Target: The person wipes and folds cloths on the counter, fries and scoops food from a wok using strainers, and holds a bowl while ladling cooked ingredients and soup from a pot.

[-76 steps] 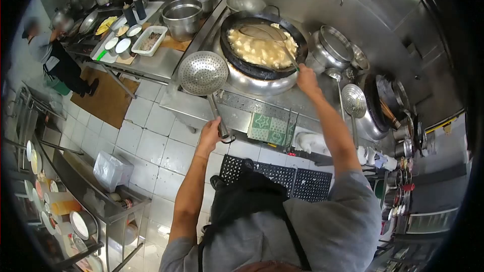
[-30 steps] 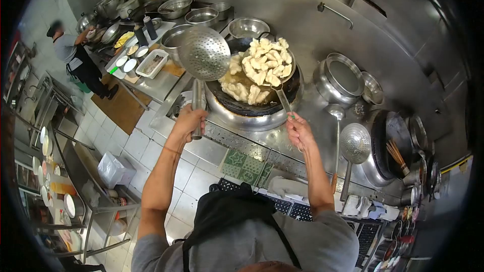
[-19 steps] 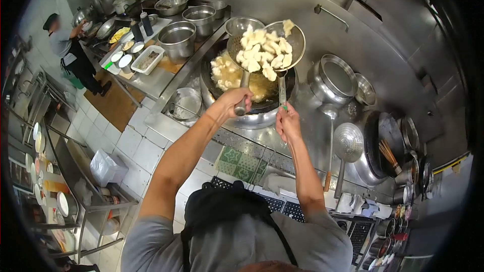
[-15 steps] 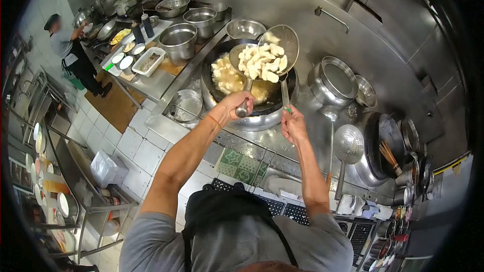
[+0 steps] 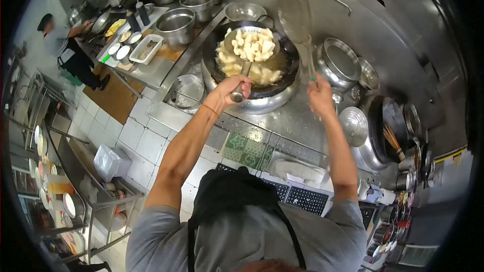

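Gripping the handle of a perforated ladle [image 5: 245, 68] with the left hand [image 5: 232, 89], fingers closed around it. Holding the ladle above the wok [image 5: 292, 63], heaped with pale pieces [image 5: 253, 44]; cannot tell whether touching the oil. Clasping a long-handled strainer [image 5: 295, 14] in the right hand [image 5: 321, 95], closed on the handle, slightly blurred. Raising the strainer clear of the wok, up to its right, near the wall. More pale pieces floating in yellowish oil below the ladle.

Seen half a second ago tipping pieces from strainer to ladle; now holding the two well apart.

Farther out, left of the wok, set on the stove top: a shallow pan [image 5: 191, 84]. Behind the wok, a metal bowl [image 5: 245, 11]; to the right, a round pot [image 5: 340, 60] and a bundle of sticks [image 5: 393, 143] in a second wok. On the side table, a white tray [image 5: 154, 54] with brownish contents, small white-filled tubs [image 5: 123, 53] and dark bottles [image 5: 132, 21]; labels too small to read.
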